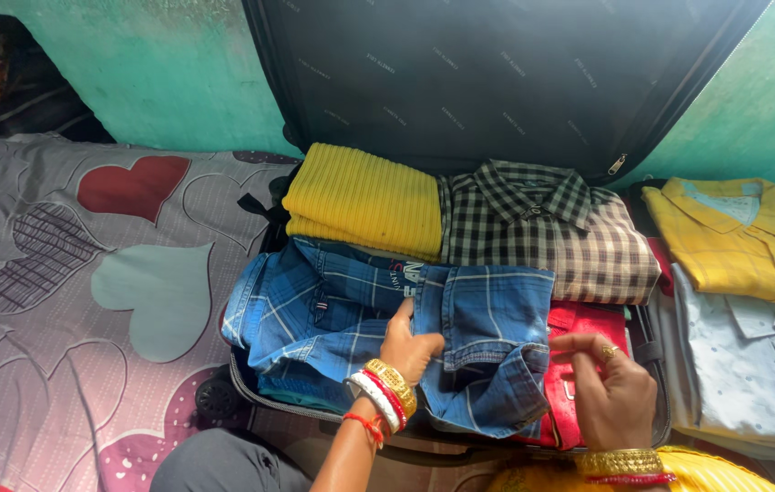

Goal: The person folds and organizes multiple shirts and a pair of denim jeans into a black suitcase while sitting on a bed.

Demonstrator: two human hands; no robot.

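An open suitcase [264, 232] lies on the bed, its dark lid [497, 82] propped against the green wall at twelve o'clock. The person's left hand [408, 351] rests on a folded blue checked denim shirt [333, 319] that fills the near left part of the case, at about seven o'clock from the case's middle. The hand lies palm down with its fingers [401, 314] curled lightly and the thumb pressed into a fold of the cloth; it pins the shirt rather than lifting it. White, red and gold bangles [385, 392] ring that wrist.

The right hand [610, 387] is at five o'clock, just beside the shirt's right edge, over a red garment [588, 321] packed in the near right corner. Its fingers are bent inward and pinched together at the tips, on or just above the red cloth; I cannot tell whether they truly grip it. A gold ring sits on one finger and a gold bangle [622, 462] on the wrist.

Behind the denim shirt, at eleven o'clock, lies a folded yellow ribbed sweater [364, 196], and touching it at one o'clock a black and beige checked shirt [542, 228]. Outside the case at three o'clock, a yellow shirt [743, 241] lies over a pale blue shirt [752, 360]. The bedsheet [87, 292], printed with hearts, stretches away at nine o'clock.
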